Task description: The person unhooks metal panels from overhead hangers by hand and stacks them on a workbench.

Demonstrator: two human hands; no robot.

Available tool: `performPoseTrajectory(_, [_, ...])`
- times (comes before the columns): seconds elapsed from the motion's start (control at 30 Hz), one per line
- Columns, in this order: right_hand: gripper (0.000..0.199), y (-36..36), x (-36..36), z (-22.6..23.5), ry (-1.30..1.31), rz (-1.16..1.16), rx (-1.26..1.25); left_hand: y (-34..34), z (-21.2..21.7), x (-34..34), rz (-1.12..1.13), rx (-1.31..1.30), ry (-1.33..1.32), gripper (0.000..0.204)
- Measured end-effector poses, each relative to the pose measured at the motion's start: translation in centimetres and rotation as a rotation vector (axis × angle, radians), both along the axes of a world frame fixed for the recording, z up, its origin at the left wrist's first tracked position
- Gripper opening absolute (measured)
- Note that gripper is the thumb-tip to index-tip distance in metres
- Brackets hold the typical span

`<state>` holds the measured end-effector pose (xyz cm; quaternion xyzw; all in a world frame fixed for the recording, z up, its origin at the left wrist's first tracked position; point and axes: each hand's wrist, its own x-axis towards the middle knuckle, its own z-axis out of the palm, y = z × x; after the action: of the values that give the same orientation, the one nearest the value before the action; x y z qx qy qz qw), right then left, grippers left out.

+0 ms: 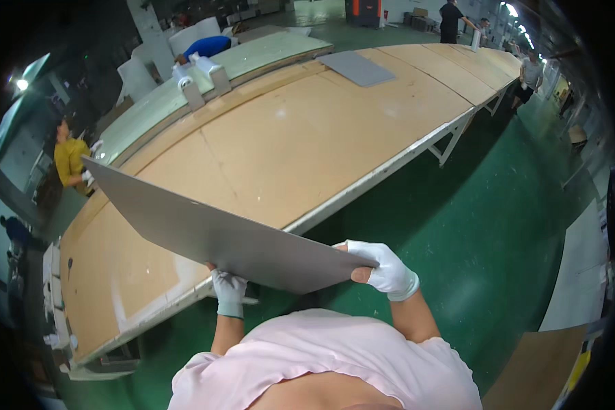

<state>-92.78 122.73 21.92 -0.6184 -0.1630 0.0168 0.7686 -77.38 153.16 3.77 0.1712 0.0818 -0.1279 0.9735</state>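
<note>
A flat grey panel [205, 222] is held tilted in front of me, its far corner reaching out over the long wooden-topped table [280, 143]. My right hand [383, 268], in a white glove with bare fingertips, grips the panel's right end with the thumb on the near side. My left hand [229, 287], gloved the same way, is closed at the panel's lower edge; its fingers are partly hidden behind the sheet. A second grey panel [357, 67] lies flat towards the far end of the table.
Beyond the table runs a pale green surface [266, 58] with white rolls [208, 65] beside it. A person in yellow [70, 156] stands at the far left side; another in blue [208, 46] bends behind. More people stand at the far end. Brown board [536, 369] lies at lower right.
</note>
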Motion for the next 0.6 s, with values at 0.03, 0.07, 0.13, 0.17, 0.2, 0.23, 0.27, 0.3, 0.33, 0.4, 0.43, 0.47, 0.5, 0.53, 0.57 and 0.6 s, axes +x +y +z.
performPoseTrajectory(0.03, [0.043, -1.4, 0.6, -0.8, -0.005, -0.011, -0.001, -0.4, -1.0, 1.9, 0.009, 0.088, 0.002, 0.059])
performPoseTrajectory(0.07, [0.043, -2.8, 0.9, -2.0, 0.106, -0.07, -0.044, -1.1, -0.9, 3.1, 0.001, 0.132, -0.025, 0.059])
performPoseTrajectory(0.13, [0.047, -5.7, 1.2, -4.6, 0.169, -0.15, -0.187, -3.2, -0.4, 5.4, -0.012, 0.168, -0.05, 0.06])
performPoseTrajectory(0.17, [0.058, -7.4, 1.7, -3.4, 0.132, -0.017, -0.167, -4.5, 0.1, 6.6, 0.006, 0.248, -0.08, 0.059])
performPoseTrajectory(0.2, [0.062, -9.0, 1.9, -4.0, 0.205, 0.075, -0.12, -6.0, 0.3, 7.7, 0.021, 0.323, -0.11, 0.059])
performPoseTrajectory(0.23, [0.067, -10.9, 3.3, -4.2, 0.26, 0.167, -0.083, -7.8, 0.0, 9.8, 0.012, 0.302, -0.124, 0.059])
performPoseTrajectory(0.27, [0.069, -12.2, 3.9, -3.5, 0.278, 0.084, -0.309, -9.4, -0.8, 11.3, 0.061, 0.439, -0.178, 0.057])
performPoseTrajectory(0.3, [0.06, -13.2, 4.6, -3.5, 0.287, -0.03, -0.533, -11.8, -1.1, 12.8, 0.1, 0.569, -0.228, 0.055])
performPoseTrajectory(0.33, [0.053, -14.4, 5.5, -2.4, 0.383, -0.077, -0.534, -13.7, -1.1, 14.6, 0.116, 0.665, -0.234, 0.046])
performPoseTrajectory(0.4, [0.047, -14.6, 7.6, -0.7, 0.516, -0.155, -0.536, -17.5, 0.5, 17.2, 0.095, 0.734, -0.249, 0.042])
performPoseTrajectory(0.43, [0.042, -15.3, 8.0, -2.1, 0.523, -0.319, -0.527, -19.2, 1.0, 18.2, 0.107, 0.826, -0.267, 0.039])
performPoseTrajectory(0.47, [0.037, -15.7, 8.0, -3.2, 0.534, -0.499, -0.518, -20.4, 0.8, 19.6, 0.027, 0.954, -0.277, 0.033])
performPoseTrajectory(0.5, [0.03, -15.9, 8.3, -3.8, 0.492, -0.698, -0.521, -22.4, 1.7, 19.9, -0.019, 0.929, -0.272, 0.033])
performPoseTrajectory(0.53, [0.027, -16.5, 8.2, -5.9, 0.459, -0.883, -0.423, -24.7, 3.3, 20.3, -0.087, 0.988, -0.335, 0.029])
performPoseTrajectory(0.57, [0.024, -17.5, 8.1, -8.3, 0.407, -1.06, -0.318, -26.7, 4.1, 21.2, -0.144, 1.048, -0.408, 0.025])
performPoseTrajectory(0.6, [0.024, -18.1, 7.8, -10.6, 0.424, -1.091, -0.322, -27.4, 2.8, 22.6, -0.195, 1.097, -0.545, 0.018])
